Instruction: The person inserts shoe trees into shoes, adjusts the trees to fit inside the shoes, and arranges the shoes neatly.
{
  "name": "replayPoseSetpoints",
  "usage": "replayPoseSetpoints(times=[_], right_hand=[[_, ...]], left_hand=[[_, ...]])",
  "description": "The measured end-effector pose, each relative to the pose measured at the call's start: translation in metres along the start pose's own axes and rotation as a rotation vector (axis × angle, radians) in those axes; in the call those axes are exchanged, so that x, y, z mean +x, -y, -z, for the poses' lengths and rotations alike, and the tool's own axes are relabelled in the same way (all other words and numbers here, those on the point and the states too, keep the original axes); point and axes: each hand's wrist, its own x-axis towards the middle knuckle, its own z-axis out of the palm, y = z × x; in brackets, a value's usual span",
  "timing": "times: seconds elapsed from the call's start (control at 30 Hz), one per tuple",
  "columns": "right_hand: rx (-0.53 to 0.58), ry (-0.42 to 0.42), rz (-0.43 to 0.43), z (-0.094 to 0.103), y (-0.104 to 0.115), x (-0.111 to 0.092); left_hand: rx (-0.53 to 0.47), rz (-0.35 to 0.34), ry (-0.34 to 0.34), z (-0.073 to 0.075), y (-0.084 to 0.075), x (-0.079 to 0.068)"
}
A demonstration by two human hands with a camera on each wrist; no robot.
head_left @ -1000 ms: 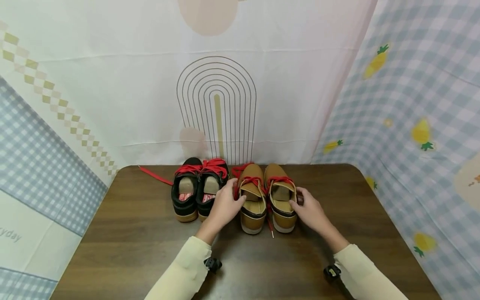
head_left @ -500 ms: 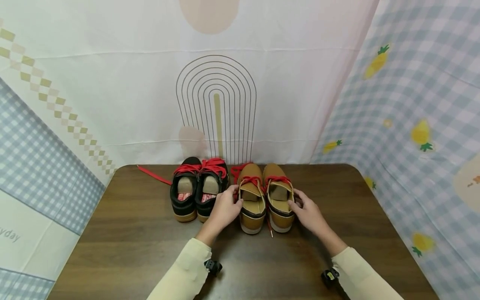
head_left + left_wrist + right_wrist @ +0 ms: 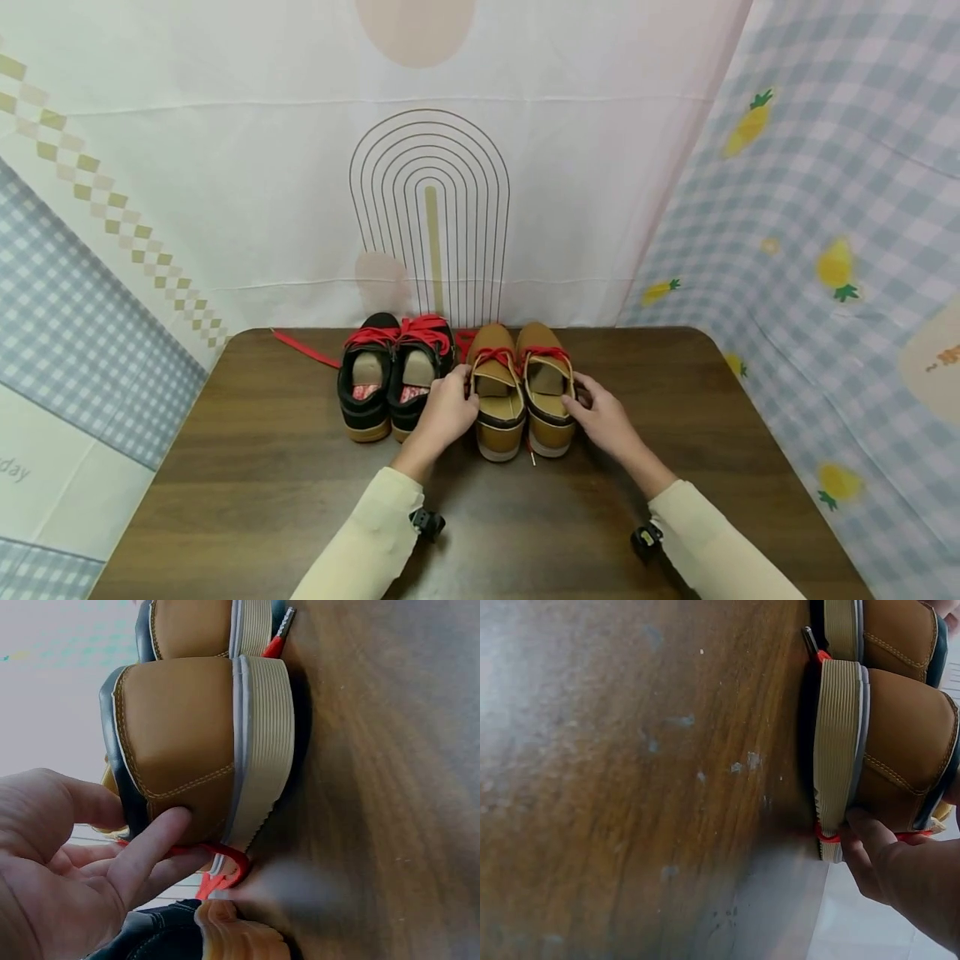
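Observation:
Two brown shoes (image 3: pixel 498 431) with red laces stand side by side on the table, toes to the wall. My left hand (image 3: pixel 448 408) holds the left one at its outer side; in the left wrist view the thumb is at the dark collar and the fingers (image 3: pixel 154 851) lie along the outside. My right hand (image 3: pixel 602 419) grips the right brown shoe (image 3: pixel 550 433) the same way, its fingers (image 3: pixel 866 832) low against the side near the sole. Just left of my left hand stands a pair of black shoes (image 3: pixel 365 412) with red laces, partly behind that hand.
The wooden table (image 3: pixel 262 483) ends at a white cloth wall (image 3: pixel 585 208) behind the shoes. A loose red lace (image 3: pixel 306 348) trails left from the black shoes. Another lace end (image 3: pixel 532 454) pokes out between the brown heels. Checked cloth hangs on both sides.
The right brown shoe has shifted left, closer to the left brown one, with my right hand moving along. The left brown shoe has moved slightly left too.

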Motion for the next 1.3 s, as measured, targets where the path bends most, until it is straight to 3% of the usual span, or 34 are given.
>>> replayPoseSetpoints(times=[0.23,0.57,1.03,1.3], right_hand=[[-0.001,-0.004,0.002,-0.003,0.003,0.009],[-0.014,0.01,0.016,-0.002,0.001,0.017],[0.009,0.012,0.011,0.001,-0.003,0.016],[0.004,0.001,-0.015,-0.001,-0.002,0.014]], left_hand=[[0.027,0.053,0.011,0.001,-0.003,0.009],[0.055,0.074,-0.01,0.0,-0.004,0.016],[0.048,0.091,-0.025,-0.005,-0.006,0.018],[0.057,0.06,-0.019,-0.011,-0.005,0.015]])
